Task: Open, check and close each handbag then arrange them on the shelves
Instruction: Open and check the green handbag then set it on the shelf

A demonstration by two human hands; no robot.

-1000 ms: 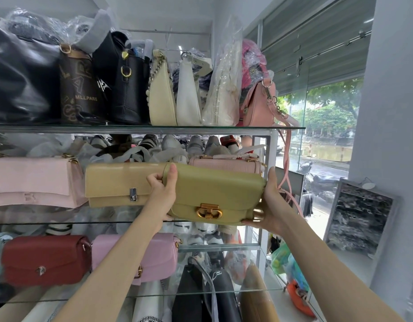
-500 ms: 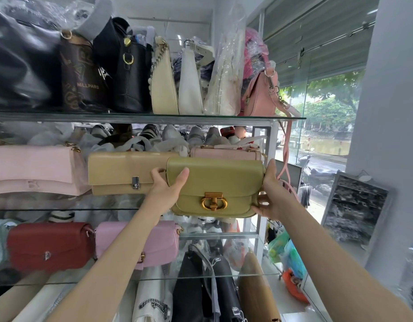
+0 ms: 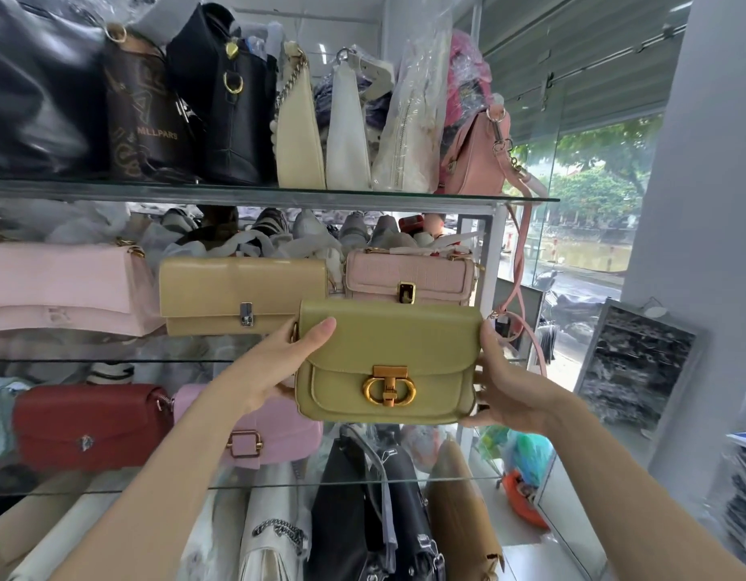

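Note:
An olive-green handbag [image 3: 388,350] with a gold twist clasp, flap closed, is held in the air in front of the glass shelves. My left hand [image 3: 287,362] grips its left end, thumb on the front. My right hand [image 3: 499,377] holds its right end, with the fingers hidden behind the bag. Behind it on the middle glass shelf [image 3: 111,361] stand a tan handbag [image 3: 241,293] and a pink quilted handbag [image 3: 409,278]. The lower glass shelf [image 3: 363,482] holds a red handbag [image 3: 90,425] and a lilac handbag [image 3: 270,438].
The top glass shelf [image 3: 279,192] is packed with black, brown, cream, white and salmon bags. A pale pink bag [image 3: 61,287] sits at the middle shelf's left. More bags stand below the lower shelf. A pink strap [image 3: 518,270] hangs at the shelf's right post. A grey wall is at right.
Both hands have drawn the green handbag out, down and to the right, away from the middle shelf. The pink quilted handbag behind it now shows in full.

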